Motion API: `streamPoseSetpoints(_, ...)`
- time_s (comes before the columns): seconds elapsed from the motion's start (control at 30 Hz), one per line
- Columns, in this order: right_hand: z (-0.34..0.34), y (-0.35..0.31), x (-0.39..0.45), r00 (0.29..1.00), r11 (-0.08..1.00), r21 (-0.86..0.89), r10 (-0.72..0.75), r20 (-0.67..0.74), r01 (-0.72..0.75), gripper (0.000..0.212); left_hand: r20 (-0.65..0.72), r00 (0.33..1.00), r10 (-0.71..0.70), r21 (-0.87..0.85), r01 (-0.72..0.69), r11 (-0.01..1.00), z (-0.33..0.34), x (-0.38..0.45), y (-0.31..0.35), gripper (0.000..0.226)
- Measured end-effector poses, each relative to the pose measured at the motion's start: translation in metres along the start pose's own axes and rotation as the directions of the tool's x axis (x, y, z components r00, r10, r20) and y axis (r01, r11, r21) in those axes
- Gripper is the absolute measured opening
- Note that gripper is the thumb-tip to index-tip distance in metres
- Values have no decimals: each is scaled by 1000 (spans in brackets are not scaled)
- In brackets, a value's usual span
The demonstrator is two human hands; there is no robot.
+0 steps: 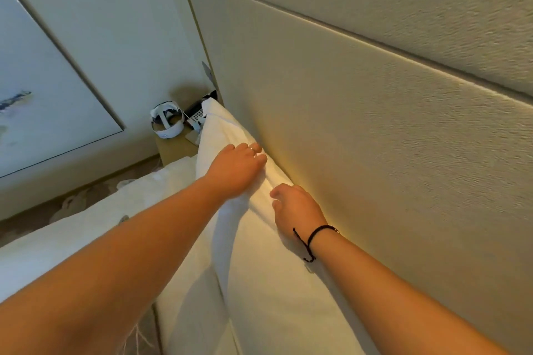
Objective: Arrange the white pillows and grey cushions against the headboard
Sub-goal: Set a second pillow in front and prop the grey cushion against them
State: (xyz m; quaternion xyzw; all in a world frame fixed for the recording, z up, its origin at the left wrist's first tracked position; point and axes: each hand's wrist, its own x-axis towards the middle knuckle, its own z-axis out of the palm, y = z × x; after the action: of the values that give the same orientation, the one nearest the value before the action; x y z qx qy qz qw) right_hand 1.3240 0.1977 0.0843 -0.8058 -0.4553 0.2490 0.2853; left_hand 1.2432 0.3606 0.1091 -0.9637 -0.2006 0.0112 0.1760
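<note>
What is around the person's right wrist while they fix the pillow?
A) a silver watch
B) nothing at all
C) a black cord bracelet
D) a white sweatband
C: a black cord bracelet circles the wrist just behind the right hand, which rests on the white pillow standing against the headboard.

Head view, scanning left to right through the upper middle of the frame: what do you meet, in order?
Framed picture → white headset on the bedside table → white pillow → left hand → right hand → headboard.
</note>
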Motion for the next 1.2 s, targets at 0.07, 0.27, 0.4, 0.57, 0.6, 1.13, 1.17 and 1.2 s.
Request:
streamPoseSetpoints(0.07, 2, -7, 22, 999, 1000, 2, -16, 30, 16, 37, 2, 999, -50, 30, 50, 998, 6, 11, -25, 26)
streamPoseSetpoints(0.27, 11, -8, 56, 999, 999, 22, -35, 24, 34, 45, 28, 968, -248, -23, 249, 968, 33, 34, -81, 27)
streamPoseSetpoints(0.4, 13, -4, 67, 1000, 995, 95, -6, -9, 7, 45, 173, 890, -422, -258, 454, 853, 49, 56, -100, 42)
streamPoseSetpoints(0.57, 20, -3, 73, 999, 986, 169, 6, -43, 1, 48, 302, 819, -489, -435, 574, 693, 55, 103, -130, 68)
streamPoseSetpoints(0.6, 21, -3, 74, 999, 983, 183, 9, -44, -1, 50, 300, 815, -496, -426, 580, 694, 54, 111, -138, 69)
streamPoseSetpoints(1.13, 15, -3, 72, 993, 992, 116, 60, -103, -48, 50, 153, 983, 106, -174, -79, 982, 41, 70, -74, 37)
streamPoseSetpoints(1.17, 13, -5, 70, 993, 992, 114, 65, -100, -53, 46, 175, 971, 165, -221, -125, 967, 40, 60, -64, 36)
streamPoseSetpoints(1.2, 12, -7, 67, 992, 991, 122, 73, -102, -60, 42, 185, 962, 201, -262, -148, 954, 37, 52, -56, 36)
